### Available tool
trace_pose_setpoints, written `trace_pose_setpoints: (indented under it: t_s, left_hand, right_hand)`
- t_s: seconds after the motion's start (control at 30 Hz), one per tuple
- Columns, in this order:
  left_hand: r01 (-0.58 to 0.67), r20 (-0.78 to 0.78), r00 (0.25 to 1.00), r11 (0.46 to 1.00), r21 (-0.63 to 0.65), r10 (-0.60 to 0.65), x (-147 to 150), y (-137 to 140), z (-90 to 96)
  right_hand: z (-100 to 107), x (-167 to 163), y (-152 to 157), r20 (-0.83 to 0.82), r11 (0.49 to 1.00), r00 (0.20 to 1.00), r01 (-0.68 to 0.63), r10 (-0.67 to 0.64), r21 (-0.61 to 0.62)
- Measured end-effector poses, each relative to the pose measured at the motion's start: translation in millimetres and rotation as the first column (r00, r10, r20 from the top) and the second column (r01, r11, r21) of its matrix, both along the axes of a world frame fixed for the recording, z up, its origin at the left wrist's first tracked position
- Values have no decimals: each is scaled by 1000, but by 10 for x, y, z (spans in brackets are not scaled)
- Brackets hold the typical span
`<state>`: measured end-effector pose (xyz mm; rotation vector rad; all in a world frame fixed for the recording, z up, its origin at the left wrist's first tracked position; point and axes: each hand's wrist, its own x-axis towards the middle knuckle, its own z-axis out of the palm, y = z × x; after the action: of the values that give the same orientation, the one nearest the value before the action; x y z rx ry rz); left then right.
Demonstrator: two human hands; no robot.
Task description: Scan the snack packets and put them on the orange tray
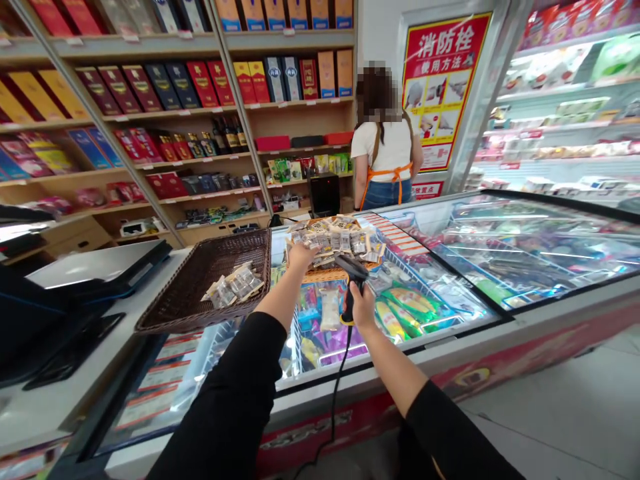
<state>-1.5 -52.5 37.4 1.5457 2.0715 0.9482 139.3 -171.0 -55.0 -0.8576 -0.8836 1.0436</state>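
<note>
My right hand [362, 305] is wrapped around the grip of a black handheld barcode scanner [351, 268], its cable hanging down over the freezer's front. The scanner's head is over the near edge of a shallow wicker basket [320, 275] heaped with small clear-and-beige packets [345, 237]. At the left side of that heap, my left hand [303, 254] has its fingers closed on a small packet, mostly hidden by the hand. Left of it sits a dark brown wicker basket [173, 290] with several similar packets [234, 285] inside.
Both baskets rest on a glass-topped chest freezer [470, 293] full of bagged goods. A counter with a flat screen device [100, 270] stands at left. Shelves of boxes [165, 87] line the back. A person in an orange apron [387, 157] stands behind the freezer.
</note>
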Motion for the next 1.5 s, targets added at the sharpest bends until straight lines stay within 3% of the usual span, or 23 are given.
trace_pose_setpoints:
  t_s: [0.1, 0.17, 0.33, 0.43, 0.53, 0.63, 0.87, 1.13, 1.5]
  left_hand:
    - [-19, 140, 990, 998, -56, 27, -105, 7, 2]
    - [18, 207, 978, 1000, 18, -21, -252, -52, 38]
    - [-36, 88, 996, 970, 239, 16, -858, -379, 103]
    - [-65, 24, 998, 963, 261, 61, -1190, -642, 27]
    - [-113, 70, 993, 960, 255, 98, -1344, -847, -93]
    - [-136, 82, 990, 953, 272, 118, -1359, -942, -163]
    - [-56, -121, 987, 935, 349, 104, -1349, -971, -208]
    - [-20, -186, 979, 942, 335, 87, -1325, -953, -243]
    - [-57, -78, 993, 941, 333, 88, -1327, -963, -211]
  right_hand:
    - [-5, -3, 14, 8, 1000, 1000, -1, 1, -3]
    - [-14, 5, 23, 10, 1000, 1000, 2, -1, -13]
    - [-24, -25, -11, 22, 1000, 1000, 20, -20, 1]
    - [-10, -153, -79, 53, 1000, 999, 7, -8, 19]
    - [33, -377, -162, 135, 994, 988, -84, 74, 66]
    - [97, -644, -243, 206, 977, 970, -162, 131, 137]
    - [115, -1052, -324, 286, 946, 946, -226, 156, 232]
    - [83, -1132, -291, 302, 936, 940, -239, 157, 258]
    - [114, -1100, -329, 220, 957, 961, -212, 167, 199]
